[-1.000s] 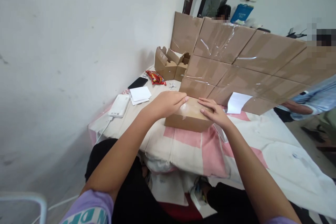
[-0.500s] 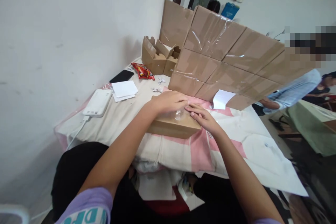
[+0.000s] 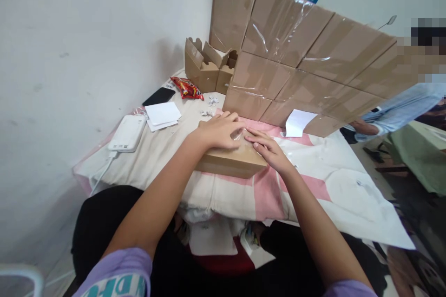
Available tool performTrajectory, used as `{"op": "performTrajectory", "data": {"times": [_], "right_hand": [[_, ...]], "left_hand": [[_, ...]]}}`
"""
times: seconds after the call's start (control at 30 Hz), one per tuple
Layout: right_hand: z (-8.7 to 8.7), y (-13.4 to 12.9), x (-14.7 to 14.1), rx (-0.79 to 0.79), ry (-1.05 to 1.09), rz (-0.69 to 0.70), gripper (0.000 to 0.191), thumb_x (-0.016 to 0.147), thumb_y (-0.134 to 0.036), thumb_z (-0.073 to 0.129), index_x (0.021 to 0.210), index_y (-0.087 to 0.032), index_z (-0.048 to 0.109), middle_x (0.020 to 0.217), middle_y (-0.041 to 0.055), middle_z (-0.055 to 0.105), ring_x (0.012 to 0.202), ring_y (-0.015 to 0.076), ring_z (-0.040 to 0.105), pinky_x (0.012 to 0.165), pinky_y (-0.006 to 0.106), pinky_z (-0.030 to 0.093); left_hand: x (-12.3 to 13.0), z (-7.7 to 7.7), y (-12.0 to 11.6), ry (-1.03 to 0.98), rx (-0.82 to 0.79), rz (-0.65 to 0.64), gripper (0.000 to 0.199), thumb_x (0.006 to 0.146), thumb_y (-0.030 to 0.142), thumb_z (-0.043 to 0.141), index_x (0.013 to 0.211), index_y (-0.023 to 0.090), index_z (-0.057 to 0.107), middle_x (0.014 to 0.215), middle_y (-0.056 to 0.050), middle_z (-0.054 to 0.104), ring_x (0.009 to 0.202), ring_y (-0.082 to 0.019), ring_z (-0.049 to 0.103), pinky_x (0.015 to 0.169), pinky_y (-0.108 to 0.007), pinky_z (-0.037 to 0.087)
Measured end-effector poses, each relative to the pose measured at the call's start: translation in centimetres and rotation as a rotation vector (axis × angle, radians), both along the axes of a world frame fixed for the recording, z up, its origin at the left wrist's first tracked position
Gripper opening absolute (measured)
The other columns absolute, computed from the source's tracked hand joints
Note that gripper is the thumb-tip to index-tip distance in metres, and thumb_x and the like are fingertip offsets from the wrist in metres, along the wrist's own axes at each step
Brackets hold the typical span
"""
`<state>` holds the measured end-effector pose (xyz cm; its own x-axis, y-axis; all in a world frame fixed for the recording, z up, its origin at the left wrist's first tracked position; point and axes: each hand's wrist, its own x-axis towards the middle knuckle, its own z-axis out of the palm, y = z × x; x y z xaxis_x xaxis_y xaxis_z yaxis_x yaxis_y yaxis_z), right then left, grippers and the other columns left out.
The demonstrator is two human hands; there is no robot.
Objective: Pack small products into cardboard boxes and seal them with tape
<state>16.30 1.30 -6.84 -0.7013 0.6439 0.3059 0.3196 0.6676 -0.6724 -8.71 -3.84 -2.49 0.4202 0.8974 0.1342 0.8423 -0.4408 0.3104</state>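
Observation:
A closed brown cardboard box (image 3: 228, 167) lies near the front of the cloth-covered table, with shiny clear tape across its top. My left hand (image 3: 223, 131) rests on the box's top, its fingers arched and apart from the thumb. From the other side, the fingers of my right hand (image 3: 266, 147) lie stretched out on the lid near the right end. The fingertips of the two hands almost meet over the taped strip. Neither hand is wrapped around anything.
Behind the box rises a stack of taped cartons (image 3: 272, 81), with a curled white paper (image 3: 298, 123) against it. Open boxes (image 3: 205, 69), a red snack packet (image 3: 187, 89), a black phone (image 3: 159, 96), white cards (image 3: 163, 114) and a white power bank (image 3: 127, 133) sit left. Another person's sleeve (image 3: 400, 106) shows right.
My left hand has lifted its palm and arched its fingers, where before it lay flatter on the lid. The right hand stays on the box's top. The view has shifted slightly.

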Motion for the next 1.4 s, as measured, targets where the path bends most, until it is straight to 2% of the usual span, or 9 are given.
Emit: {"op": "performTrajectory", "data": {"times": [0.17,0.3,0.4,0.53,0.63,0.8,1.03,1.2,1.4], "right_hand": [[-0.2,0.1,0.0,0.006,0.018,0.008,0.034,0.100,-0.053,0.058,0.124,-0.037,0.076,0.152,0.0032,0.058,0.144,0.0278,0.049,0.123,0.058,0.031],[-0.2,0.0,-0.1,0.004,0.029,-0.006,0.035,0.100,-0.054,0.057,0.124,-0.036,0.076,0.151,0.0038,0.059,0.145,0.0274,0.048,0.123,0.058,0.031],[-0.2,-0.2,-0.1,0.001,0.021,-0.012,0.037,0.101,-0.056,0.055,0.123,-0.035,0.076,0.151,0.0041,0.059,0.145,0.0276,0.048,0.124,0.058,0.030],[-0.3,-0.4,-0.1,-0.002,0.040,-0.024,0.037,0.101,-0.055,0.054,0.122,-0.035,0.076,0.151,0.0036,0.060,0.145,0.0272,0.048,0.125,0.057,0.030],[-0.6,-0.4,-0.1,-0.011,0.065,-0.028,0.037,0.101,-0.056,0.054,0.122,-0.035,0.076,0.150,0.0034,0.060,0.144,0.0274,0.049,0.124,0.056,0.031],[-0.8,-0.7,0.0,-0.007,0.060,-0.039,0.038,0.102,-0.055,0.051,0.125,-0.037,0.075,0.153,0.0017,0.057,0.145,0.0275,0.047,0.125,0.057,0.030],[0.0,-3.3,2.3,0.023,-0.096,0.021,0.041,0.105,-0.045,0.050,0.145,-0.039,0.060,0.167,-0.0009,0.038,0.156,0.0271,0.029,0.128,0.059,0.022],[-0.4,-4.6,2.8,0.085,-0.102,0.003,0.043,0.107,-0.042,0.045,0.147,-0.034,0.058,0.168,0.0021,0.035,0.153,0.0294,0.031,0.125,0.060,0.026],[-0.7,-4.4,2.6,0.137,-0.098,0.020,0.043,0.108,-0.040,0.042,0.147,-0.033,0.057,0.168,0.0021,0.036,0.150,0.0311,0.034,0.124,0.062,0.028]], "left_hand": [[0.1,-0.3,-0.1,-0.064,-0.150,0.116,0.036,0.095,0.051,0.048,0.121,0.028,0.054,0.124,-0.005,0.068,0.108,-0.029,0.064,0.088,-0.039,0.046],[0.4,-0.2,0.2,-0.180,0.071,0.096,0.024,0.098,0.044,0.044,0.102,0.022,0.054,0.109,-0.006,0.069,0.095,-0.025,0.064,0.080,-0.036,0.042],[0.3,0.3,0.1,-0.389,0.222,0.112,0.031,0.102,0.045,0.036,0.085,0.021,0.048,0.090,-0.004,0.062,0.084,-0.022,0.059,0.077,-0.035,0.039],[0.0,0.6,-0.2,-0.590,0.120,-0.020,0.036,0.102,0.040,0.030,0.076,0.021,0.044,0.083,-0.002,0.055,0.081,-0.019,0.055,0.079,-0.034,0.040],[0.2,0.3,-0.1,-0.519,0.001,-0.054,0.028,0.098,0.032,0.032,0.076,0.021,0.046,0.086,-0.003,0.058,0.086,-0.020,0.056,0.082,-0.034,0.041],[0.4,-0.4,0.4,-0.380,0.011,-0.017,0.023,0.093,0.030,0.038,0.077,0.021,0.051,0.091,-0.005,0.062,0.091,-0.022,0.057,0.084,-0.036,0.042],[0.0,-0.5,0.5,-0.390,-0.085,-0.066,0.010,0.084,0.029,0.052,0.080,0.021,0.051,0.087,-0.002,0.059,0.083,-0.020,0.056,0.078,-0.033,0.041],[0.0,-0.1,0.4,-0.432,-0.125,-0.147,0.018,0.083,0.035,0.060,0.080,0.020,0.051,0.087,-0.001,0.058,0.081,-0.018,0.053,0.075,-0.031,0.040],[-0.2,1.0,-0.5,-0.599,-0.089,-0.198,0.033,0.089,0.042,0.058,0.070,0.020,0.041,0.104,-0.005,0.064,0.102,-0.020,0.059,0.094,-0.034,0.045]]}}
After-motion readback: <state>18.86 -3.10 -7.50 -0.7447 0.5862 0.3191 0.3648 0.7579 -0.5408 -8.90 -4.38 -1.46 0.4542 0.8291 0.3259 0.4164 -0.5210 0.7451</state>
